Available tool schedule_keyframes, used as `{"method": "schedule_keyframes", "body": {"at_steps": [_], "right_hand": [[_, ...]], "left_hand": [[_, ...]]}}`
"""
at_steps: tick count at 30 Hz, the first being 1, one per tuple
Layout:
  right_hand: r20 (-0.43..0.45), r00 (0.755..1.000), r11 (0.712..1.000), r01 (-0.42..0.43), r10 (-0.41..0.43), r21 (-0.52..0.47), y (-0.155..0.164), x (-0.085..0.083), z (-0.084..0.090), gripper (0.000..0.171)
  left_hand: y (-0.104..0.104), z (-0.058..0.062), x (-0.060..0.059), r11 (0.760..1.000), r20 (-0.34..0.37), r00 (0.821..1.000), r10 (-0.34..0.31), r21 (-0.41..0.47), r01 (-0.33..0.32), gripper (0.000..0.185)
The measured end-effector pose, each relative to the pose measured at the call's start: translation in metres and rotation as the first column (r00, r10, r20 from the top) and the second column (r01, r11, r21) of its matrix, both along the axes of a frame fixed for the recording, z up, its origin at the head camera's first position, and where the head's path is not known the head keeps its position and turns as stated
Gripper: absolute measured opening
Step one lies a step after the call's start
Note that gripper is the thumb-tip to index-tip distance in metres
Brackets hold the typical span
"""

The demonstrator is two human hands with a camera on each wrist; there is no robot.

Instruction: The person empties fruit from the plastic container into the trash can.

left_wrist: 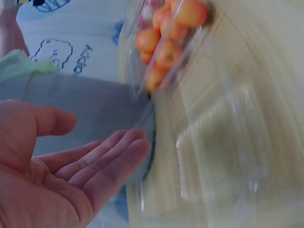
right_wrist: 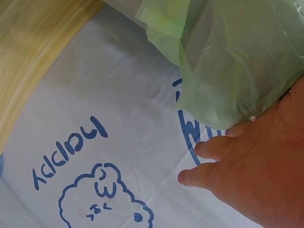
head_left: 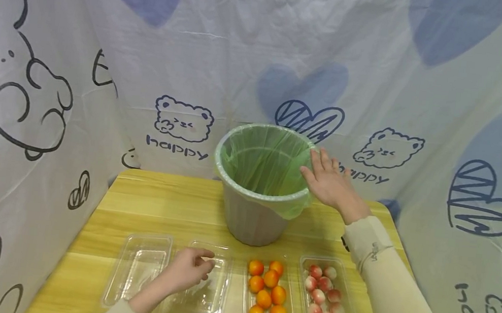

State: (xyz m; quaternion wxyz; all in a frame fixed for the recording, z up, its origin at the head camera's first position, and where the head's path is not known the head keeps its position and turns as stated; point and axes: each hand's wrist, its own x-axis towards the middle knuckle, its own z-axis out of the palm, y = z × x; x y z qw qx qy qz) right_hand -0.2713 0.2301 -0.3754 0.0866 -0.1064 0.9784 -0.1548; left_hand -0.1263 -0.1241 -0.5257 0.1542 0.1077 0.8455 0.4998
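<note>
Both hands were out over the wooden table [head_left: 159,203], each at a different thing. Her or his right hand [head_left: 328,182] lay flat with straight, spread fingers against the far right rim of the grey waste bin [head_left: 253,218], touching the green bag liner [right_wrist: 237,57] folded over that rim; it gripped nothing. Left hand [head_left: 188,270] hovered low over the second clear tray [head_left: 205,287] from the left, fingers loosely bent in the head view and laid open, palm showing, in the left wrist view [left_wrist: 61,180]; it held nothing either.

Four clear plastic trays sat in a row along the near edge, their long axes running away from the person toward the bin. Two on the left were without fruit: the outer one [head_left: 138,269] and the one under the left hand. Next came the tray of oranges [head_left: 266,293], seven small ones, just to the right of the left hand and nearer to it than to the right. Last, the tray of pink-and-white fruits [head_left: 325,297] held about eight, lying below the right sleeve [head_left: 385,272]. One bin stood behind the row, in the middle.
</note>
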Motion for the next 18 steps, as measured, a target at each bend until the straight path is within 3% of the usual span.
{"method": "schedule_keyframes", "body": {"at_steps": [8,13,18], "right_hand": [[0.012,1.0,1.0,-0.007,0.006,0.016,-0.001,0.0,0.003,0.076],[0.023,1.0,1.0,-0.001,0.001,0.017,-0.001,-0.001,0.002,0.075],[0.021,1.0,1.0,0.003,-0.003,0.019,-0.001,-0.001,0.002,0.076]], "left_hand": [[0.038,-0.023,0.003,0.993,0.059,0.998,-0.012,0.12,0.005,0.048],[0.057,-0.038,0.004,0.996,0.071,0.997,-0.015,0.09,0.008,0.055],[0.067,-0.044,0.006,0.995,0.075,0.997,0.002,0.097,-0.009,0.06]]}}
